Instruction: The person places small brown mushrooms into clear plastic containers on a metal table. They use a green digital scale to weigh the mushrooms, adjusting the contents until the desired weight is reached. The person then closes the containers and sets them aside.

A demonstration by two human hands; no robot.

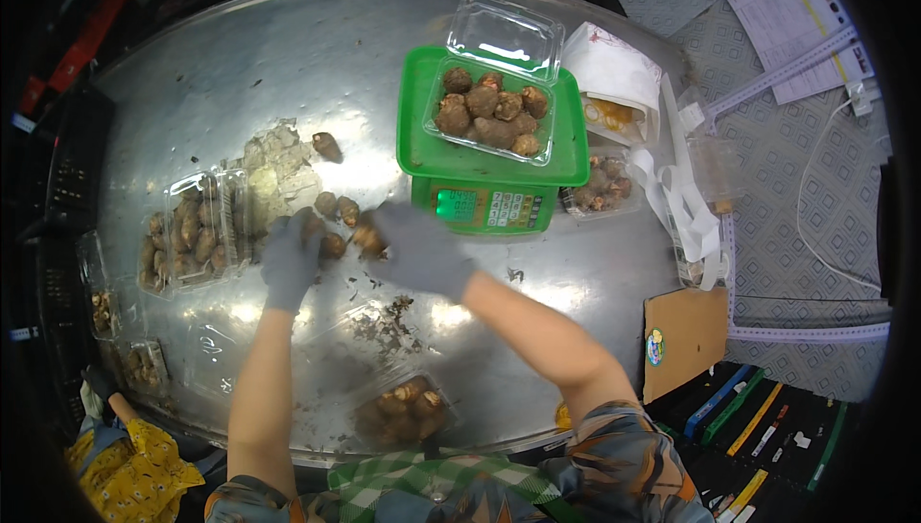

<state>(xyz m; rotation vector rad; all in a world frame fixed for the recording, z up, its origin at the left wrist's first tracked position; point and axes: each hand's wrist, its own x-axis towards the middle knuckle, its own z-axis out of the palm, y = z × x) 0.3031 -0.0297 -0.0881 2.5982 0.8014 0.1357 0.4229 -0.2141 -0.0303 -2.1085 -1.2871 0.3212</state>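
My left hand (291, 260), in a grey glove, has its fingers around a brown taro corm (311, 226) just above the metal table. My right hand (424, 249), also gloved and slightly blurred, grips another taro corm (368, 236), partly hidden by the fingers. Between the hands lie a few loose corms (332, 245), and a single corm (327, 146) rests farther off. Beyond my right hand stands a green digital scale (417, 149) with its display lit. On its pan sits an open clear plastic clamshell (504, 41) filled with taro corms (496, 132).
Filled clamshells stand at left (205, 228), right (601, 185) and near edge (406, 408). Soil crumbs (388, 329) and torn paper residue (277, 163) mark the metal table (216, 77). A white bag (615, 66) holds rubber bands. Another person's gloved hand (99, 383) is at lower left.
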